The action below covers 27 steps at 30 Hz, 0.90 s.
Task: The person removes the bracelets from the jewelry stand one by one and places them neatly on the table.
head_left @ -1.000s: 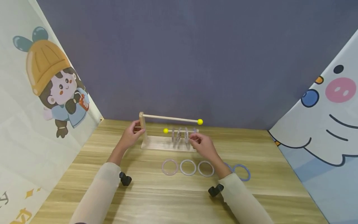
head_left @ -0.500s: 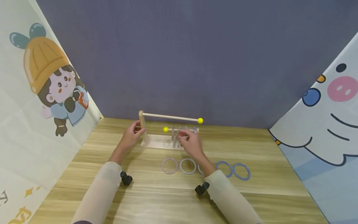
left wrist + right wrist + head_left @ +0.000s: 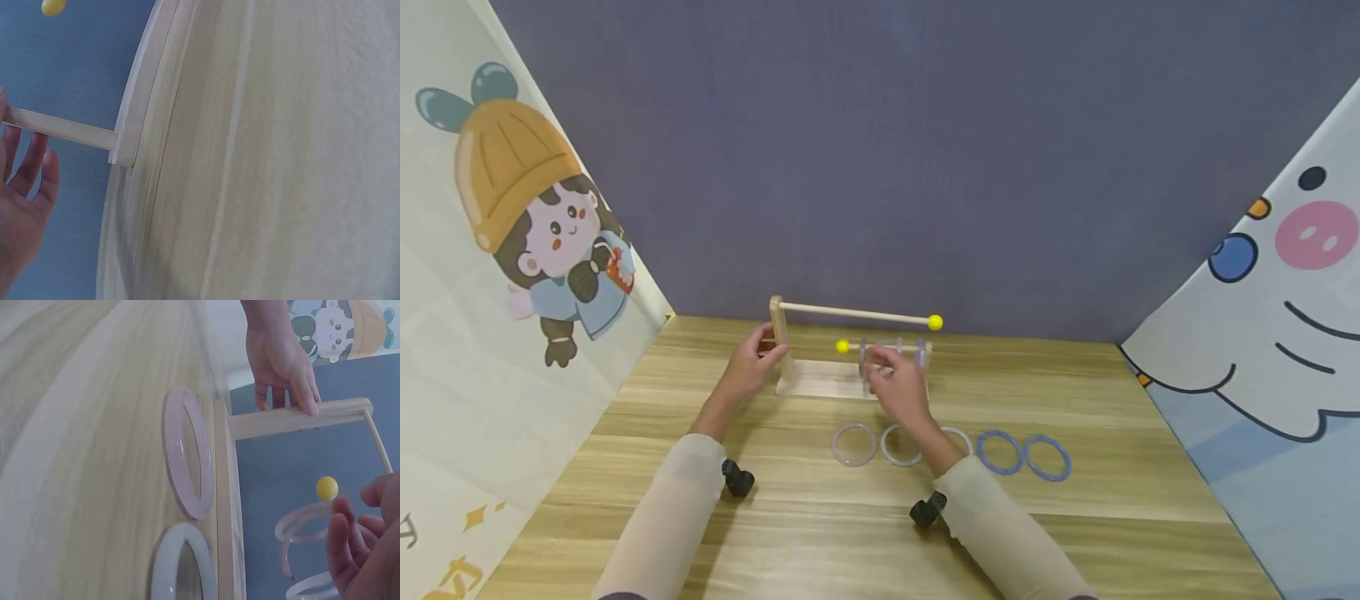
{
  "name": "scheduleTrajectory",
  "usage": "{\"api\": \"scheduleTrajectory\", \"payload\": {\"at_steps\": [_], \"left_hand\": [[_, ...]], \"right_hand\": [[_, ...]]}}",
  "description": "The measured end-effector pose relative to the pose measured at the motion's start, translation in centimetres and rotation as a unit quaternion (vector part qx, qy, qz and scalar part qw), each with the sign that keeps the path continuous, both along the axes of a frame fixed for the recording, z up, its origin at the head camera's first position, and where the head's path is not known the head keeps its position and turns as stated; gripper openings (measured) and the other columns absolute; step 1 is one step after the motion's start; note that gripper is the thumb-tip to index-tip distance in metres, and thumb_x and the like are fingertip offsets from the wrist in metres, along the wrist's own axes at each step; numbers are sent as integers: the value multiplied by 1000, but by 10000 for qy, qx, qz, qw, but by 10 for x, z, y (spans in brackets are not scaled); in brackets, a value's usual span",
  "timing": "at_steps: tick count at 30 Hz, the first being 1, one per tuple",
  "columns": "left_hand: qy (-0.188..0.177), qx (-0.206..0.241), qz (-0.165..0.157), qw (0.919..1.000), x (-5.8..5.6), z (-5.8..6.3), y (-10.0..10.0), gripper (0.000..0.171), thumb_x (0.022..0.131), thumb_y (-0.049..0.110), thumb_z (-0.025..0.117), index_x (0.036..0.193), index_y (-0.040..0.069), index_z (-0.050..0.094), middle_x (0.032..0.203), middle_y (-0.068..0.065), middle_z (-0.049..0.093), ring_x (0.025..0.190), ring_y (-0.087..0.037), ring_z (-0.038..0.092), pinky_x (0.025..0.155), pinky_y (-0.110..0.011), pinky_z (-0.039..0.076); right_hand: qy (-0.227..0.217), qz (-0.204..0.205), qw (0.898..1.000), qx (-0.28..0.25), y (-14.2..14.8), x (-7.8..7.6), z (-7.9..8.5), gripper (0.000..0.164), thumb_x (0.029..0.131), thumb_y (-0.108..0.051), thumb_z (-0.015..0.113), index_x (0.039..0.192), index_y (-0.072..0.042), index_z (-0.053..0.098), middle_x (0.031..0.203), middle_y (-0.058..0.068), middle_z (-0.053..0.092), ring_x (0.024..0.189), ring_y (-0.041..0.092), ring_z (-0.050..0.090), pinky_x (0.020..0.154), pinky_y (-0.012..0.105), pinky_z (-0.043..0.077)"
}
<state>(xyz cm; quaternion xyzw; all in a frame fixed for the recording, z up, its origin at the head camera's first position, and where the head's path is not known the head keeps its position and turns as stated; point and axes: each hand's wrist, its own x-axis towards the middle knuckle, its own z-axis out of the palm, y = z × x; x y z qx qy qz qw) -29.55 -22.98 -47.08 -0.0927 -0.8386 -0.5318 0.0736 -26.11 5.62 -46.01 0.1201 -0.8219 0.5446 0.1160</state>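
A wooden stand (image 3: 812, 380) has an upper rod (image 3: 857, 313) and a lower rod, each tipped with a yellow ball. My left hand (image 3: 747, 367) grips its left upright, thumb in front and fingers behind, as the right wrist view also shows. Several pale translucent rings (image 3: 921, 354) hang on the lower rod. With curled fingers, my right hand (image 3: 901, 390) pinches one of them near the yellow ball (image 3: 842, 346), close beside the leftmost ring (image 3: 862, 357). The hand covers part of these rings in the head view.
On the wooden table (image 3: 790, 525) before the stand lie a pink ring (image 3: 833, 445), two whitish rings partly behind the right forearm, and two blue rings (image 3: 1048, 479). A dark grey wall (image 3: 880, 167) rises behind; printed panels flank both sides.
My right hand has moved left along the lower rod, from its right end toward the yellow ball, with one ring shifting left. My left hand stays on the upright.
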Motion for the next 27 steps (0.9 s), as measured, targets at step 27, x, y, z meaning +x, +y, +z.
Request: {"api": "scheduleTrajectory", "payload": {"at_steps": [27], "left_hand": [[71,82,-18,9999,-5,-9,-5,50,103,29,61,145,4,48,126,-25,64,115,-36,63,82,-21,54]], "right_hand": [[-157,-1163,9916,542,-26,-7,-13,14,86,-27,78,92,-15,78,86,2,79,72,17,71,64,26,54]]}}
